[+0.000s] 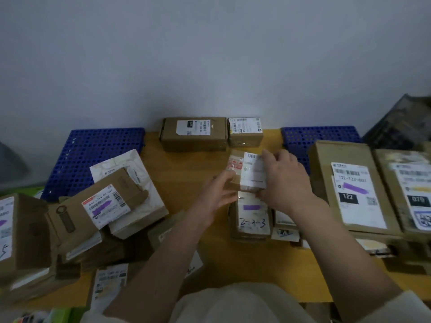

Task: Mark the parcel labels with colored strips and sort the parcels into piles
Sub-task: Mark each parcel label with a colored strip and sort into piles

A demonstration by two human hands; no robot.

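A small cardboard parcel with a white label is held above the middle of the yellow table. My left hand grips its left lower corner, and my right hand grips its right side over the label. Directly below it lies a flat parcel whose label bears a purple strip and handwritten numbers. On the left a pile of boxes shows a label with a purple strip. A big box on the right also carries a purple strip on its label.
Two brown parcels stand at the table's back edge against the wall. Blue perforated mats lie left and right. Another large box sits far right, a dark crate behind it. More parcels lie near the front left.
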